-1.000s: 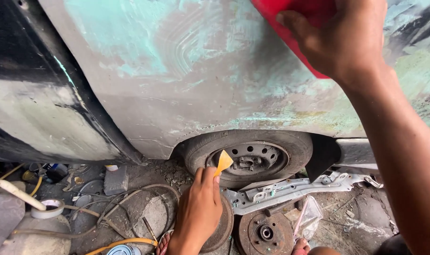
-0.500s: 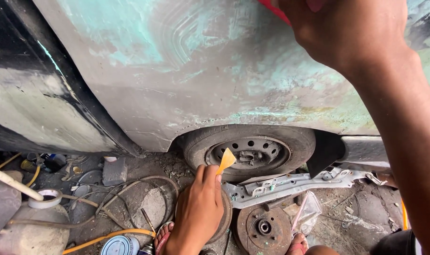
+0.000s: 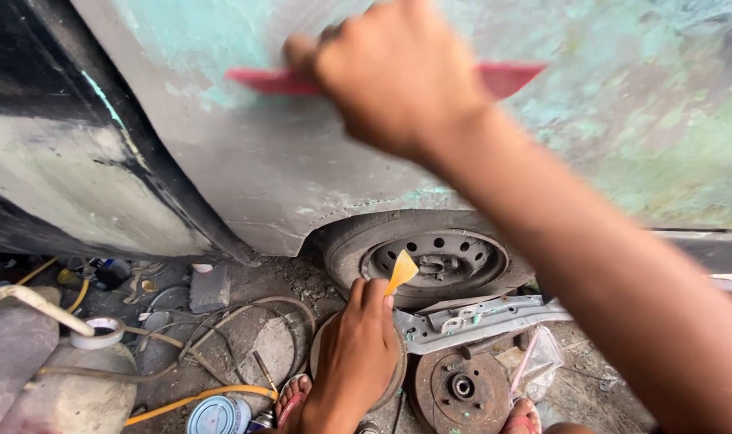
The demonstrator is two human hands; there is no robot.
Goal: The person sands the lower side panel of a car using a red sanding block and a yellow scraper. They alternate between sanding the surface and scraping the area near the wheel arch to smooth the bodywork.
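Our right hand (image 3: 394, 76) presses a red spreader (image 3: 506, 78) flat against the sanded, filler-streaked body panel (image 3: 301, 169) of a car, fingers closed over the middle of the blade so that only its two ends show past the knuckles. The hand is blurred, so we cannot tell exactly how the fingers lie on it. Lower down, our left hand (image 3: 358, 350) pinches a small yellow spreader (image 3: 402, 271) between thumb and fingertips, its tip raised in front of the wheel (image 3: 430, 257) that sits under the arch.

We judge both spreaders to be light, thin plastic with some flex. The red one looks best held along its back edge with the fingers spread wide, so that pressure reaches the whole working edge evenly. The yellow one is small enough for a pinch at its base. Either could turn slippery if filler gets on it.

On the ground (image 3: 253, 321) beneath the panel lie a brake drum (image 3: 461, 387), a bent metal bracket (image 3: 478, 317), a yellow hose (image 3: 197, 398), a roll of tape (image 3: 100, 331) and a round tin (image 3: 217, 415). Our sandalled feet show at the bottom edge, one just beside the left wrist, the other near the drum.
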